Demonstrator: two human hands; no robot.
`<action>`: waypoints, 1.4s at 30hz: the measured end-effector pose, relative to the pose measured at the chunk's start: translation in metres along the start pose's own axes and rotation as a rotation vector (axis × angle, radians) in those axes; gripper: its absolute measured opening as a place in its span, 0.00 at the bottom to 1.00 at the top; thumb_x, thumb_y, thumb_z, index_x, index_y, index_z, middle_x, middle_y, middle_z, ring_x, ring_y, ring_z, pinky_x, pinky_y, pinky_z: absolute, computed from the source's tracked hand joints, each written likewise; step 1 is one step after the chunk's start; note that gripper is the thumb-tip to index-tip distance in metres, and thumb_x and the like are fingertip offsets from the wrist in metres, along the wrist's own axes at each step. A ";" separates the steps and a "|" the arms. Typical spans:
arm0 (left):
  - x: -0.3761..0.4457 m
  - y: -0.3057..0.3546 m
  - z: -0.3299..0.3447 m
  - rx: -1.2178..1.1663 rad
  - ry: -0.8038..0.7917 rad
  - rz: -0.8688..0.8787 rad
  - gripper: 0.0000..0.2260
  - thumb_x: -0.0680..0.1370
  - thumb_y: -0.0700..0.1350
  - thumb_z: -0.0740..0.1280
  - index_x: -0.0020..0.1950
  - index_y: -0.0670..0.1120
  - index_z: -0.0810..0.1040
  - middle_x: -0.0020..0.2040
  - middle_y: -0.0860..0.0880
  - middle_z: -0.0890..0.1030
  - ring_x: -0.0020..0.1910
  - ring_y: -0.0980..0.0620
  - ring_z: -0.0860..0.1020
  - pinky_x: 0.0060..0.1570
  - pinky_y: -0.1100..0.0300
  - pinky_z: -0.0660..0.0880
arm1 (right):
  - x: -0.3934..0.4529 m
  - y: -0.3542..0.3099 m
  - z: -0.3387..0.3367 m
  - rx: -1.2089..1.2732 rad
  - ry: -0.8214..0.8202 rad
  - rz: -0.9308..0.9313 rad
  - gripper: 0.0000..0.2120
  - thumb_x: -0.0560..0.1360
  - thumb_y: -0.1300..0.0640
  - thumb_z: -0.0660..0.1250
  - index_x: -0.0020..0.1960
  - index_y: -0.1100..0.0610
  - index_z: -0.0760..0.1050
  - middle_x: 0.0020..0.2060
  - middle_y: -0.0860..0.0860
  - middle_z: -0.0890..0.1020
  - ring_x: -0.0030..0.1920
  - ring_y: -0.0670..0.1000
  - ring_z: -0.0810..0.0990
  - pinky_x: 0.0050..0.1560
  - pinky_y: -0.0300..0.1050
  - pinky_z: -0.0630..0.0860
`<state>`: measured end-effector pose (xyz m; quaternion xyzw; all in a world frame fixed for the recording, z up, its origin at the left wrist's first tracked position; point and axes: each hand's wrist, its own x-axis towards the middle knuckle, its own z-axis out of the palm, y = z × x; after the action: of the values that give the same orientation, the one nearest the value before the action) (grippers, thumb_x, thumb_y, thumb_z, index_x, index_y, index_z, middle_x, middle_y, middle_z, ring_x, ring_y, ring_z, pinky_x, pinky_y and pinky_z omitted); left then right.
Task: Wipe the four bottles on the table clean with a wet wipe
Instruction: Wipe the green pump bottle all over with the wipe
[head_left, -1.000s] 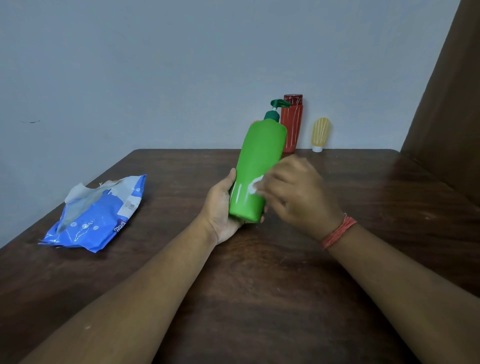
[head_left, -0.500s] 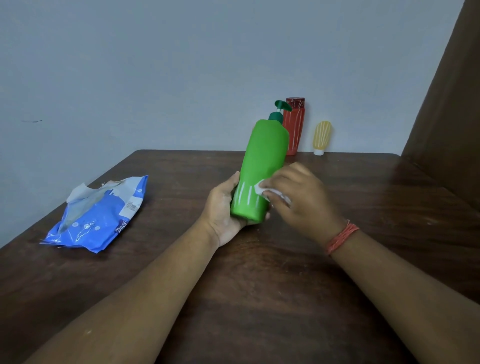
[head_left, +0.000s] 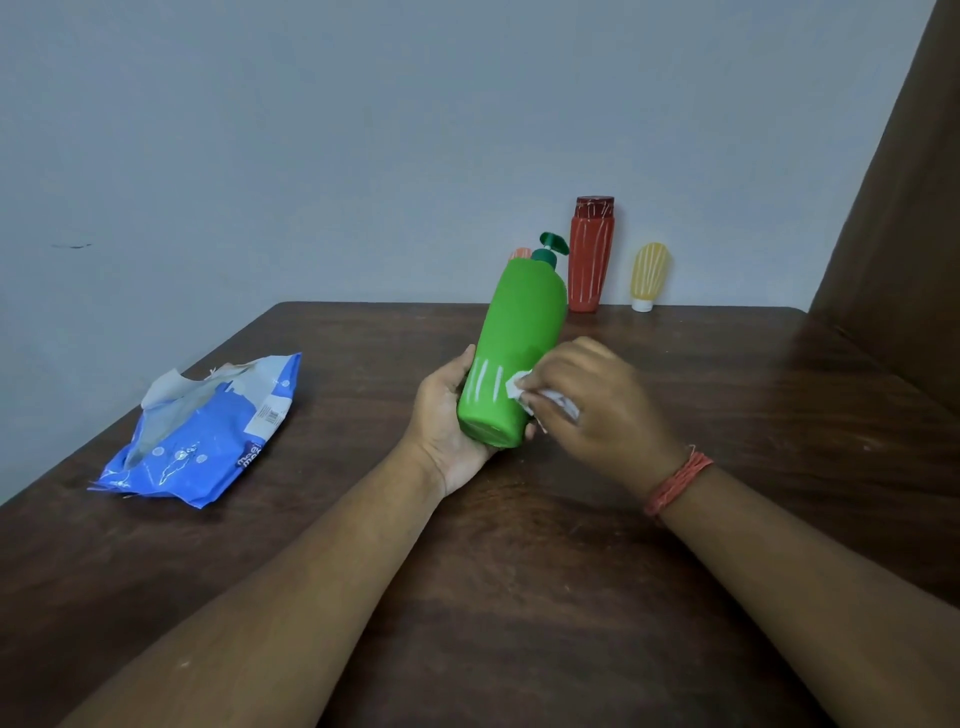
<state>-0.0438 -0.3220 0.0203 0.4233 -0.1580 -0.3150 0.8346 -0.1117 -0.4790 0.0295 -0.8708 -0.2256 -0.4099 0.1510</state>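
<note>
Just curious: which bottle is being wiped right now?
The green pump bottle, held tilted off the table; the red bottle and yellow bottle stand untouched by the wall.

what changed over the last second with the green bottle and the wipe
The right hand slid the wipe down the green bottle toward its base. The left hand holds the bottle as before; white streaks remain near the base. Red bottle, yellow bottle and wipe pack stayed put.

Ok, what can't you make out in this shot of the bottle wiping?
Head view only:
- Fourth bottle: just an orange top shows behind the green bottle; its shape and marks are hidden.
- Wipe: mostly covered by the right hand; its size can't be told.
- Green bottle's far side: turned away, so marks there are unseen.
- Pack: print too small to read.
</note>
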 end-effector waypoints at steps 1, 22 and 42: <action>0.000 0.000 0.001 -0.001 0.001 0.001 0.23 0.84 0.55 0.54 0.52 0.43 0.85 0.48 0.43 0.85 0.41 0.46 0.82 0.40 0.53 0.76 | 0.000 -0.001 -0.001 0.012 0.020 0.019 0.06 0.76 0.56 0.69 0.47 0.58 0.82 0.42 0.51 0.81 0.44 0.52 0.77 0.45 0.51 0.76; -0.002 0.002 0.000 -0.235 0.084 0.094 0.25 0.84 0.58 0.54 0.58 0.38 0.79 0.50 0.38 0.83 0.46 0.43 0.84 0.45 0.53 0.83 | -0.001 -0.008 -0.005 0.085 0.019 -0.129 0.04 0.75 0.61 0.71 0.44 0.60 0.80 0.41 0.52 0.81 0.43 0.53 0.77 0.46 0.50 0.74; -0.003 -0.009 0.015 0.374 0.147 0.138 0.26 0.85 0.59 0.50 0.69 0.40 0.71 0.52 0.38 0.81 0.43 0.40 0.81 0.34 0.54 0.78 | 0.004 0.011 -0.009 -0.126 0.207 0.172 0.06 0.78 0.56 0.68 0.51 0.56 0.83 0.44 0.49 0.82 0.47 0.53 0.77 0.50 0.39 0.67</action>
<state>-0.0575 -0.3331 0.0223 0.5808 -0.1811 -0.1905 0.7704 -0.1093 -0.4914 0.0368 -0.8479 -0.1071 -0.4961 0.1532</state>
